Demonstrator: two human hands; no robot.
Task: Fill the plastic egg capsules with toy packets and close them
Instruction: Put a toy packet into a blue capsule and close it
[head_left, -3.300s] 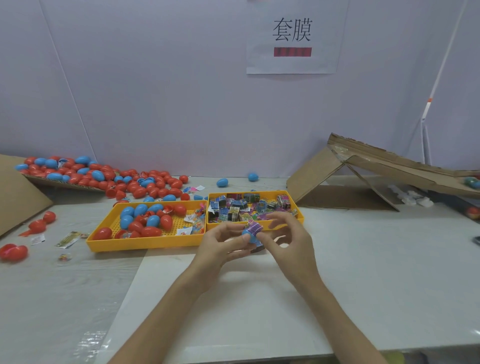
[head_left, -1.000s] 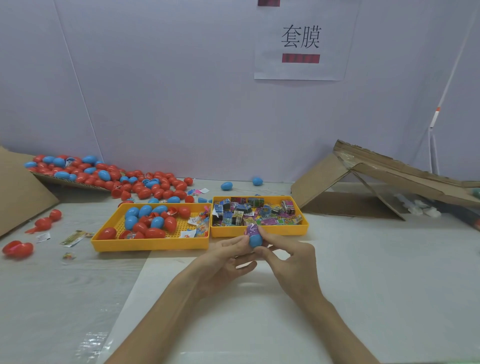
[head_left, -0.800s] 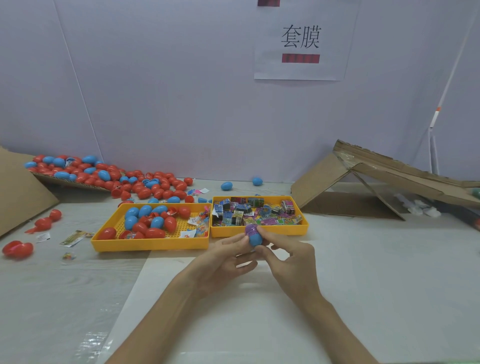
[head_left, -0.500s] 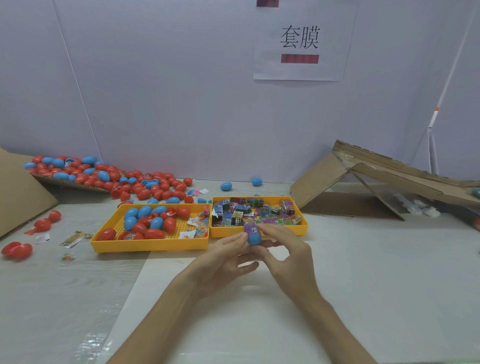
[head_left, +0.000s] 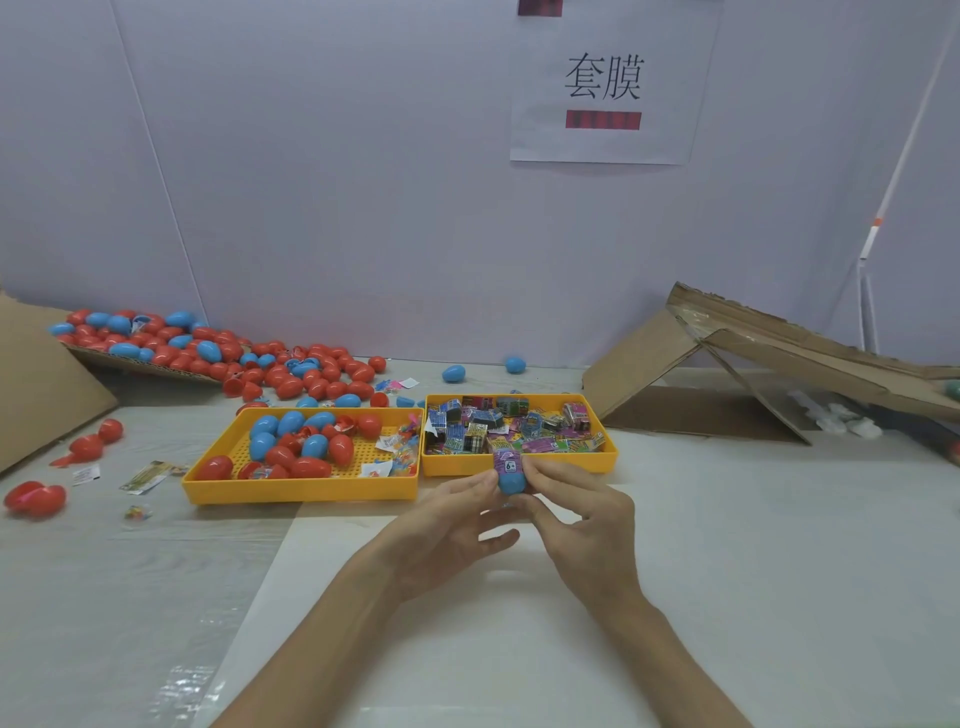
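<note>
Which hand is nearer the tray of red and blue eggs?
Left. The left hand sits by the egg tray, off its near right corner; the right hand, farther right.

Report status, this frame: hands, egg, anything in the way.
Left hand and right hand both pinch the egg. Packet sticks out its top; egg not closed. Nothing in the way; packet tray just behind.
</note>
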